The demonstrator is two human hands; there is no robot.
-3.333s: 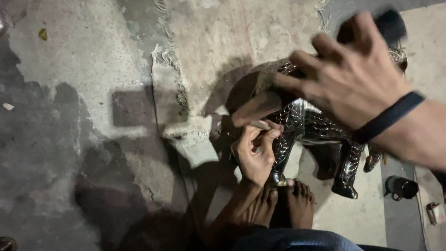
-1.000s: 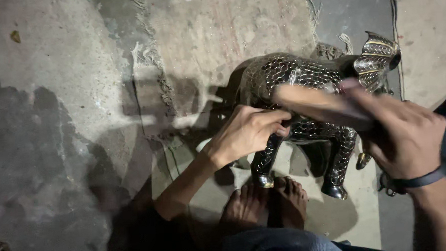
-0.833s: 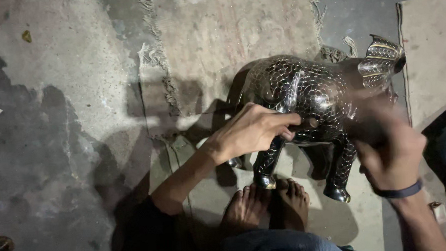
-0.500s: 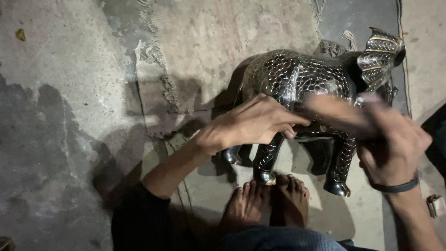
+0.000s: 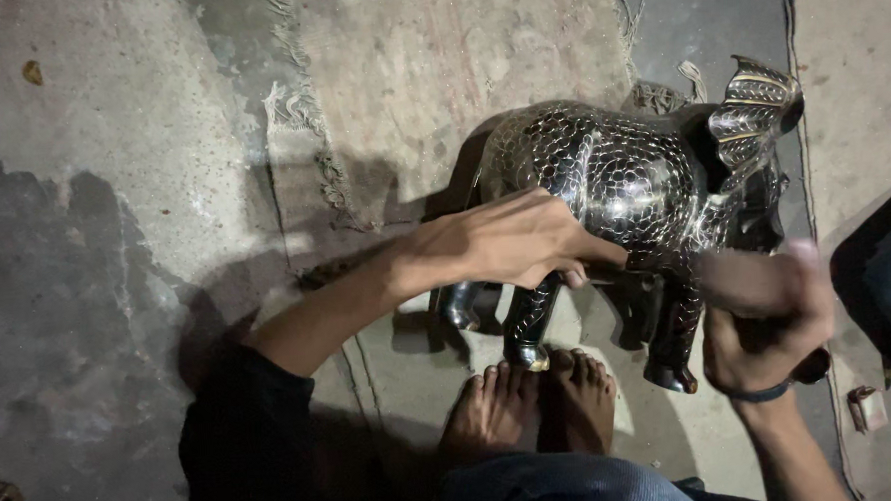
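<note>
Dark, silver-patterned metal elephant figurine (image 5: 613,188) standing on a worn floor mat (image 5: 438,70). Left hand (image 5: 510,243), fingers curled, braces its flank, seemingly for steadiness; blurred right hand (image 5: 764,317) by the forelegs, grip indiscernible.

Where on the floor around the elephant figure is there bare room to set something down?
Bare concrete floor lies open left of the frayed mat. The mat's stretch above the elephant figure is also free. Crowded: beneath the figure, where the left hand, right hand and bare feet gather.
</note>
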